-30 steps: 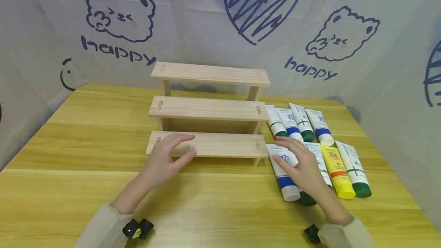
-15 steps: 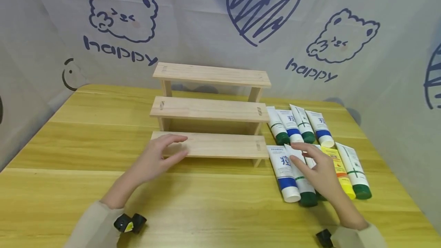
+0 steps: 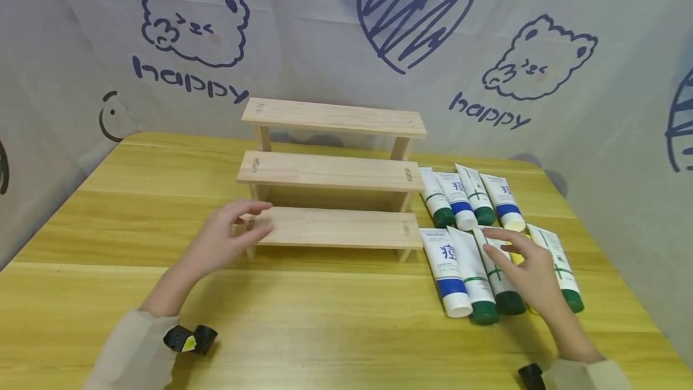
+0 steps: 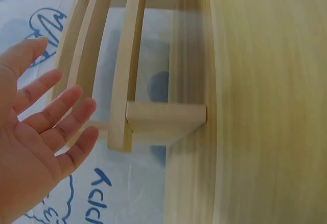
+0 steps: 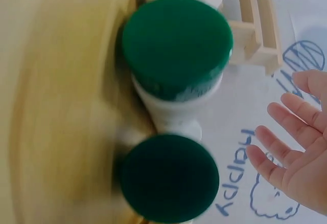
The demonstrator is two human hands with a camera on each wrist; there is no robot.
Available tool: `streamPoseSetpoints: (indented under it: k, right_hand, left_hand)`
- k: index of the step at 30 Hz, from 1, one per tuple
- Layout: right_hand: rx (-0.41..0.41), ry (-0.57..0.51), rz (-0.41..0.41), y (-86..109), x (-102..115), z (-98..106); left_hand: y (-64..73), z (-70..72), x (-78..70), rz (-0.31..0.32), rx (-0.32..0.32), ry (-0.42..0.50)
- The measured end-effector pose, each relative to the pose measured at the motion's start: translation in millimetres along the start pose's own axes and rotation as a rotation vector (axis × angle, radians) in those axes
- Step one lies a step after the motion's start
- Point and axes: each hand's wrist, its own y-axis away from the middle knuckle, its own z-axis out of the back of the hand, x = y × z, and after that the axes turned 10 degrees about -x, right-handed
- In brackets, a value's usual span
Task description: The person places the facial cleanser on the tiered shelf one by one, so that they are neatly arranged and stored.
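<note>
A three-tier pale wooden stand [image 3: 335, 227] occupies the middle of the table. My left hand [image 3: 227, 239] hovers at the left end of its lowest step, thumb and fingers spread and holding nothing. On the right, my right hand [image 3: 533, 269] is held above the front row of squeeze tubes, fingers apart and gripping none. It partly covers a yellow tube [image 3: 517, 257]. Left of it lie a white tube with a blue band [image 3: 446, 269] and two white tubes with green caps [image 3: 483, 312]. Close up in the right wrist view are green caps [image 5: 176, 45].
Behind the front row, more white tubes [image 3: 473, 188] with green or white caps lie beside the stand's right end. A white cloth [image 3: 303, 35] with blue drawings hangs behind the wooden table [image 3: 325, 330].
My right hand has moved rightward over the front row of tubes, uncovering the ones on the left. My left hand has shifted left along the lowest step. The tubes and stand stay put.
</note>
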Motion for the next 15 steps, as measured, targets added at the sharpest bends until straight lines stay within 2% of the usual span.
streamPoseSetpoints:
  k: [3,5,6,10,15]
  right_hand:
    - [0.009,0.026,-0.018,2.9,-17,4]
    - [-0.013,0.106,-0.013,5.3,-32,4]
    - [-0.013,0.111,-0.022,5.8,-36,6]
    - [-0.017,0.086,-0.071,7.3,-50,12]
    - [-0.019,0.061,-0.112,9.6,-55,23]
  left_hand:
    - [-0.1,3.5,3.9,0.015,-0.030,-0.012]
    - [0.1,5.9,6.1,0.014,-0.054,-0.021]
    - [0.2,7.0,6.9,0.012,-0.066,-0.025]
    - [0.4,11.3,10.7,0.005,-0.099,-0.042]
    - [1.2,14.9,16.3,0.039,-0.100,-0.046]
